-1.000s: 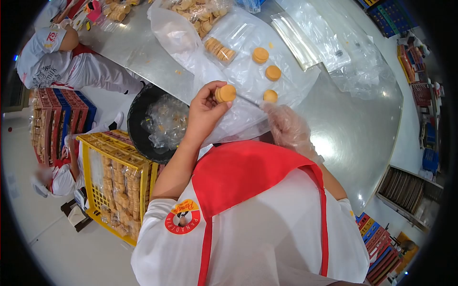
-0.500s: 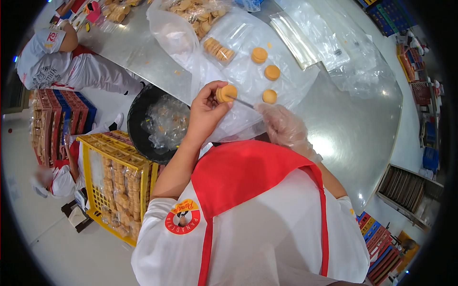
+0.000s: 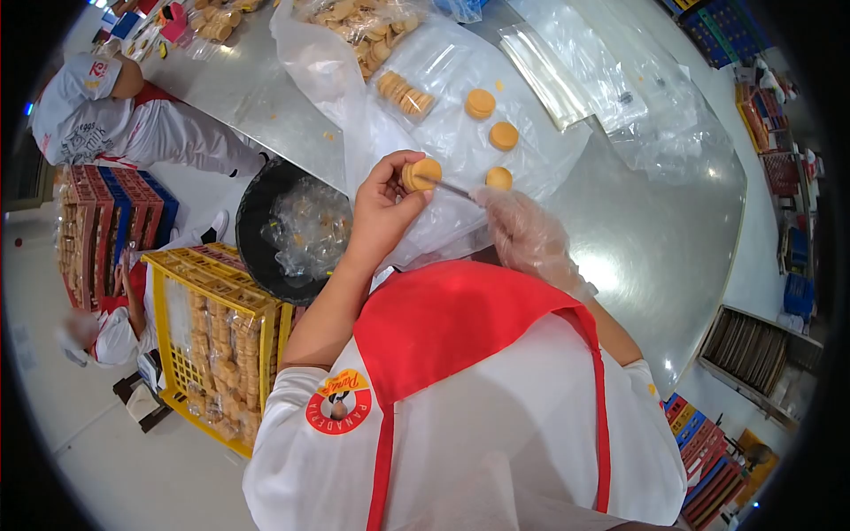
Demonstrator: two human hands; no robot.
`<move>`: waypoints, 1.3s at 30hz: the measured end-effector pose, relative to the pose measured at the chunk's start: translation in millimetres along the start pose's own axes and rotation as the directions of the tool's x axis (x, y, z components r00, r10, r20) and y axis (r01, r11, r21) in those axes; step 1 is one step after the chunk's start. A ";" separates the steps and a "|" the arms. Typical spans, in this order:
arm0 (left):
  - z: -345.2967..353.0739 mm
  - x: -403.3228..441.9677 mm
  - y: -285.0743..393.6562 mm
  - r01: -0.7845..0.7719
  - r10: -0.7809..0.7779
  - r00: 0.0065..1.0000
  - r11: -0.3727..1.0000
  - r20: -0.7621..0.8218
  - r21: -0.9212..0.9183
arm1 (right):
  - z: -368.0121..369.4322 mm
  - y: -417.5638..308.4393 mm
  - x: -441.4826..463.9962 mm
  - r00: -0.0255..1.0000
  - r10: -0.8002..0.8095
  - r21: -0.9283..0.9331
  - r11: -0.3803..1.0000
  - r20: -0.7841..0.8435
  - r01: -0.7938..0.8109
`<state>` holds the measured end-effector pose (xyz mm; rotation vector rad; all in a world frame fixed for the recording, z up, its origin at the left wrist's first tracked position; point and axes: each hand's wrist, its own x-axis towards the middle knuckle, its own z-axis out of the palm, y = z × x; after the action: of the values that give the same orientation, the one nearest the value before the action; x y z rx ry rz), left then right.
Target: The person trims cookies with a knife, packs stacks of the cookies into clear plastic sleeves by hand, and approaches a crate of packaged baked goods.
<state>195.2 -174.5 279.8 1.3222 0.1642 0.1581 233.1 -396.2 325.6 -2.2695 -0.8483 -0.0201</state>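
Head view: pinching round biscuits (image 3: 421, 174) between thumb and fingers of left hand (image 3: 383, 196), gripping thin tool (image 3: 453, 188) in gloved right hand (image 3: 527, 232), tip at front biscuit's face. From held biscuits: loose biscuits (image 3: 504, 135) on plastic sheet (image 3: 452, 139) at 1, 2 and 3 o'clock, bagged biscuits (image 3: 405, 94) at 12.

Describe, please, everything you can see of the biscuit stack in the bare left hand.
The biscuit stack is round, golden-tan and dry-looking, held on edge near the white plastic sheet. Fingers and thumb of the left hand grip it, partly hiding it; I cannot count its biscuits. The thin tool in the gloved right hand overlaps its end face; contact is unclear.
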 end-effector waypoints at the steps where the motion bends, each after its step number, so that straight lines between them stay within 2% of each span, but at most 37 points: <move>1: -0.7 0.5 -2.2 -0.007 0.007 1.000 1.000 -0.003 0.004 | -1.2 -0.4 1.1 0.999 0.032 0.013 0.999 0.003 -0.032; 4: -1.0 3.0 -2.6 -0.010 0.010 1.000 1.000 -0.001 0.006 | -5.7 -2.0 1.7 1.000 -0.010 0.029 1.000 -0.013 0.011; 10: -0.7 3.1 -3.0 -0.016 0.017 1.000 1.000 -0.007 0.027 | -6.8 -1.1 2.8 0.998 0.046 -0.081 0.996 0.031 -0.044; 13: -0.5 1.6 -1.6 -0.010 0.010 1.000 0.999 -0.014 0.038 | -9.4 -9.1 0.4 0.996 0.034 0.009 0.999 0.087 -0.035; 16: -0.5 2.3 -1.8 -0.002 0.002 1.000 0.999 -0.004 0.043 | -9.1 -3.6 5.5 0.999 0.054 -0.083 0.995 0.003 -0.054; 18: -0.8 1.8 -1.8 0.010 -0.010 1.000 1.000 0.003 0.027 | 4.7 2.7 1.1 0.992 0.095 0.065 0.993 0.086 -0.100; 20: 0.1 2.0 0.8 0.022 -0.022 1.000 1.000 0.010 -0.005 | 5.1 4.4 -1.4 0.993 0.087 0.048 0.995 0.085 -0.091; 22: 0.2 2.7 1.5 0.036 -0.035 0.999 0.997 0.018 -0.070 | -12.4 -7.6 10.8 1.000 0.017 -0.132 0.991 0.005 -0.016; 24: -1.9 3.3 1.3 0.055 -0.051 0.998 0.992 0.037 -0.116 | 0.3 -0.2 5.5 0.997 -0.024 -0.012 1.000 0.076 0.025; 26: -4.4 3.9 -0.6 0.083 -0.073 0.995 0.986 0.073 -0.148 | 2.4 4.3 2.3 0.996 -0.044 -0.005 0.999 0.082 0.045; 28: -4.0 3.2 -1.6 0.099 -0.087 0.993 0.980 0.074 -0.172 | -10.6 -2.2 13.2 0.998 -0.055 -0.113 0.992 0.028 0.058; 31: -6.5 3.8 -2.1 0.122 -0.106 0.990 0.976 0.096 -0.179 | -13.8 -13.0 12.6 0.983 -0.102 -0.138 0.983 0.150 0.123; 35: -6.2 3.7 -4.1 0.087 -0.071 0.993 0.979 0.092 -0.182 | -20.2 -12.2 22.1 0.985 -0.097 -0.224 0.966 0.140 0.127; 39: -7.5 3.0 -2.5 0.127 -0.106 0.987 0.975 0.123 -0.182 | -19.3 -12.6 26.1 0.975 -0.144 -0.232 0.956 0.169 0.182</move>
<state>196.6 -167.4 275.5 1.1252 0.1277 -0.0015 250.5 -386.5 354.3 -2.4479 -1.1697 -0.0315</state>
